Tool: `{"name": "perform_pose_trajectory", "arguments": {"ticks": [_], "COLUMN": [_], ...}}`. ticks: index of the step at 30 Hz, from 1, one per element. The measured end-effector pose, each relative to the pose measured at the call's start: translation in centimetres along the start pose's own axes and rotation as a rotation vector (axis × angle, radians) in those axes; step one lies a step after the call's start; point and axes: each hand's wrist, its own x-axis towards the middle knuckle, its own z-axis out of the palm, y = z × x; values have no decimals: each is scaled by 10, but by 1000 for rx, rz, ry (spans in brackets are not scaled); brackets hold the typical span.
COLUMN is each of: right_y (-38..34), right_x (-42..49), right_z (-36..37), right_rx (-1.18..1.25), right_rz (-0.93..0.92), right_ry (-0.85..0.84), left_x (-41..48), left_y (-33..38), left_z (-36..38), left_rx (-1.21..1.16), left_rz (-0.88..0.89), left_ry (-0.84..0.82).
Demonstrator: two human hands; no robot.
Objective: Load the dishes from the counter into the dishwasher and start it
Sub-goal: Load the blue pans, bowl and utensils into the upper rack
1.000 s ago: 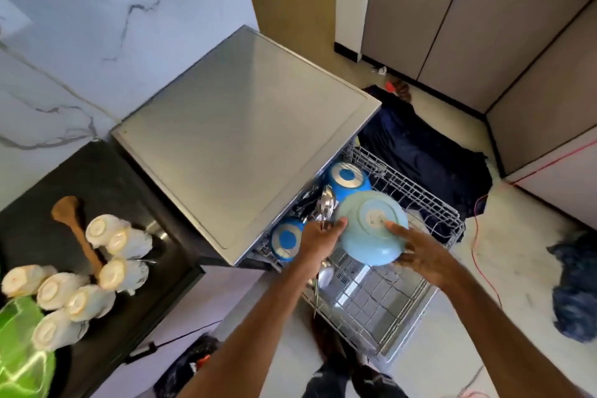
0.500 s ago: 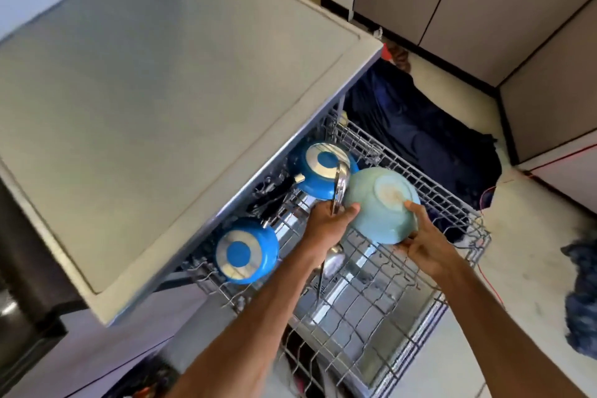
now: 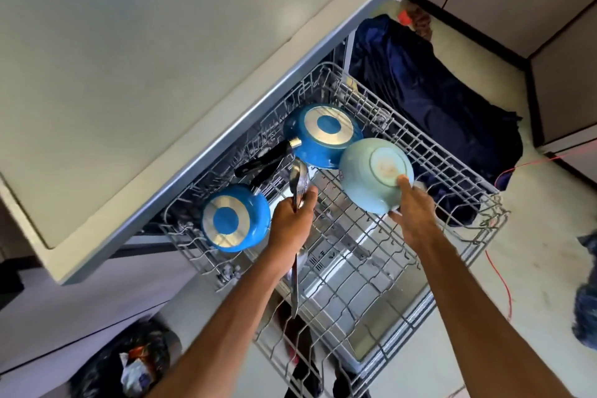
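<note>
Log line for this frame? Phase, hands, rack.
phase: loading | left hand: grips steel utensils | right hand: holds light blue bowl inverted above rack | rack: pulled out, two blue pans inverted

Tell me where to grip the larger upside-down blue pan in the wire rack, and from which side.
Grip the larger blue pan by its black handle, coming from the left. It lies bottom up, rim down in the wire rack, and the pale blue bowl crowds its right side; the handle sticks out leftward.
</note>
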Motion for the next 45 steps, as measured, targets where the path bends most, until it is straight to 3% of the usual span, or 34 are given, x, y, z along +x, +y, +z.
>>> {"name": "perform_pose_trajectory", "arguments": {"ticks": [5,8,10,13,17,20,24,29,35,41,45], "right_y": [-1,-2,2,28,48,43,46,44,31,25,19], "right_x": [-38,-93,-129,-154,-149,-150,-147,-131,-127,-119,-114], "right_z": [1,9,20,42,60,63,60,26,-26,-34,-41], "right_rx": [-217,-389,-511,-576,-427,-445,-439,-385,-282,-436,-728], "right_rz": [-191,-563,-770,-525,-335,-407,-478,-350,-325,-387,-559], "right_ry": [6,54,-143,-664,-754,-687,-538,-288,-248,-277,-210], "left_x": [-5,-13,-23,-36,-32,-26,-21,-11,8,42,60], "left_y": [-16,-17,-11,2,3,3,1,4,2,6,7], "left_z": [-13,-18,-20,-20,-15,-10,1,16,41,53,48], "left_rx": [-99,-120,-163,-234,-304,-420,-444,-506,-568,-624,-409], "left_rz": [-62,-49,-55,-123,-196,-186,-151,-125,-237,-299,-243], "left_ry": [-34,-61,-82,-88,6,120,84,73,15,82,75]}}
